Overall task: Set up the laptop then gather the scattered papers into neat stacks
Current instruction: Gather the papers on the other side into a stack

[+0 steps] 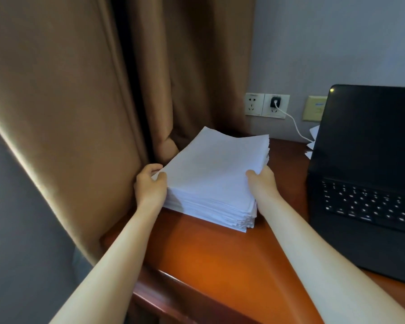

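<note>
Left hand [150, 183] grips the near left corner of the paper stack [213, 174]: thumb on the top sheet, fingers curled round the side edge. Right hand [262, 181] grips the stack's right edge, thumb on top, fingers hidden behind the sheets. Stack: thick, white, roughly squared, resting on the wooden desk [208, 265] beside the brown curtain [80, 90]. Laptop [365, 183]: open, screen dark, on the desk right of the stack, apart from it. Loose sheets [312, 136] lie behind the laptop's left edge. A white cable [295, 125] runs from a wall charger [276, 102] toward them.
</note>
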Demonstrator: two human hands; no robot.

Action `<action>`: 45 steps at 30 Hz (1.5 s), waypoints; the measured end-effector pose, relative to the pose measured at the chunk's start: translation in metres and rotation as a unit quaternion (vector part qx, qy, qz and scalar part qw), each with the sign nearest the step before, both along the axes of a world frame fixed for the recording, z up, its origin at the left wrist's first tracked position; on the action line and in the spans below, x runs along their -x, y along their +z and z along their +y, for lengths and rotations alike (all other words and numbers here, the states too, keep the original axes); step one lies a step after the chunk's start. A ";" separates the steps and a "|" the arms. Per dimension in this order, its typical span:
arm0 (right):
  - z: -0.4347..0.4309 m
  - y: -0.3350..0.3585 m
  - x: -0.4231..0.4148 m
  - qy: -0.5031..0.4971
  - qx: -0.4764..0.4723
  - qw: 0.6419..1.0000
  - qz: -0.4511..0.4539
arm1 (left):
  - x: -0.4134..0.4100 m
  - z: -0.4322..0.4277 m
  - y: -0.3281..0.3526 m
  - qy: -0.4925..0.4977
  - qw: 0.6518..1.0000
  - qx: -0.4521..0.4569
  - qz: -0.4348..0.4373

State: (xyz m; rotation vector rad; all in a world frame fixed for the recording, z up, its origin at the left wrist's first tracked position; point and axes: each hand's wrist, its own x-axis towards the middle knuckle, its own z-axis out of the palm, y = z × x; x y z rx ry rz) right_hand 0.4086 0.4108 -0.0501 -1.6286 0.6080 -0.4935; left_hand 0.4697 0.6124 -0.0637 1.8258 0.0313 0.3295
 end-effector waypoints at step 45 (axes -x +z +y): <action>-0.327 -0.019 0.313 -0.187 0.296 0.912 0.214 | 0.251 -0.439 0.002 -0.607 0.627 -0.377 -0.310</action>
